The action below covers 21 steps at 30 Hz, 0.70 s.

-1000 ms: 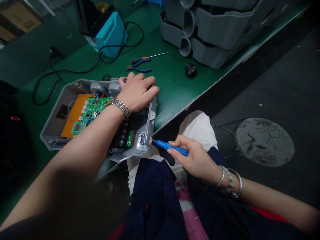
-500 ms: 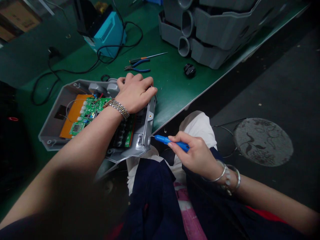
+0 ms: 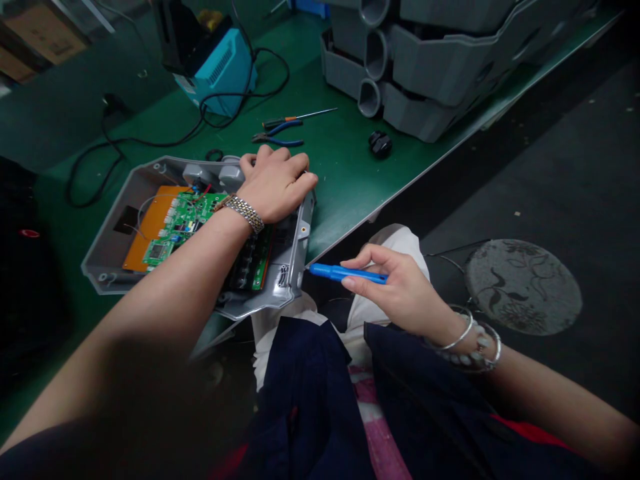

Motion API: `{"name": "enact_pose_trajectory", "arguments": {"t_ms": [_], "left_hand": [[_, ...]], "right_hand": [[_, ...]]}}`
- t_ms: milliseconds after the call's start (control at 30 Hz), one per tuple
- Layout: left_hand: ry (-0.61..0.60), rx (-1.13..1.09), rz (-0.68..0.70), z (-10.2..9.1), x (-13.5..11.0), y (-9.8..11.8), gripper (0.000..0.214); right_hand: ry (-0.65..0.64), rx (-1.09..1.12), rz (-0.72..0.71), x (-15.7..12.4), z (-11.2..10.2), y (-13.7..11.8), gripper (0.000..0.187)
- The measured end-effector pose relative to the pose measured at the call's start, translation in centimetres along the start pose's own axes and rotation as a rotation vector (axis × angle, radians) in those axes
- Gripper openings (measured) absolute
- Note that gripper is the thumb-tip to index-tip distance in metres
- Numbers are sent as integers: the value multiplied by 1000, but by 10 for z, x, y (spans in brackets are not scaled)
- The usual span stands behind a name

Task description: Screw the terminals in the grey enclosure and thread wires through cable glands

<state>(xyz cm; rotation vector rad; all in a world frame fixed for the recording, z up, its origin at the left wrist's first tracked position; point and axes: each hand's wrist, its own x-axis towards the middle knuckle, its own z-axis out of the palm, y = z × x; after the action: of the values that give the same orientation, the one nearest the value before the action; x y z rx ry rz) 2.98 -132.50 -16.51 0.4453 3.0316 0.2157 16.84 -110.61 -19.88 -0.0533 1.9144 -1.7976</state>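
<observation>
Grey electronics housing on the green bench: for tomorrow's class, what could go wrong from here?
The grey housing overhangs the edge of the bench and is steadied by the left hand, so it might tip off if pushed too hard. The blue screwdriver in the right hand might slip from the housing's corner and scratch the exposed green circuit board.
</observation>
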Motion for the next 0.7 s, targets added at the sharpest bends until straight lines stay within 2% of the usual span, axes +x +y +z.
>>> {"name": "enact_pose_trajectory", "arguments": {"t_ms": [67, 133, 200, 267, 367, 467, 533, 600, 700], "left_hand": [[-3, 4, 2, 0, 1, 0, 49], [-3, 8, 3, 1, 1, 0, 48], [2, 8, 0, 1, 2, -1, 47], [5, 2, -2, 2, 2, -2, 47], [9, -7, -3, 3, 3, -3, 49], [11, -8, 3, 3, 3, -3, 51], [11, -11, 4, 3, 2, -3, 51], [11, -15, 2, 3, 2, -3, 50], [29, -21, 15, 3, 1, -4, 48]], "right_hand": [[70, -181, -115, -1, 2, 10, 19], [87, -342, -175, -6, 7, 20, 16], [74, -440, -186, -13, 13, 26, 13], [36, -427, -149, -19, 17, 26, 10], [-87, -180, 16, -19, 16, 19, 17], [-265, 248, 288, -13, 9, 12, 31], [-340, 511, 408, -10, 2, 14, 37], [-335, 649, 426, -10, -6, 20, 39], [-126, 582, 327, -12, -23, 31, 38]]}}
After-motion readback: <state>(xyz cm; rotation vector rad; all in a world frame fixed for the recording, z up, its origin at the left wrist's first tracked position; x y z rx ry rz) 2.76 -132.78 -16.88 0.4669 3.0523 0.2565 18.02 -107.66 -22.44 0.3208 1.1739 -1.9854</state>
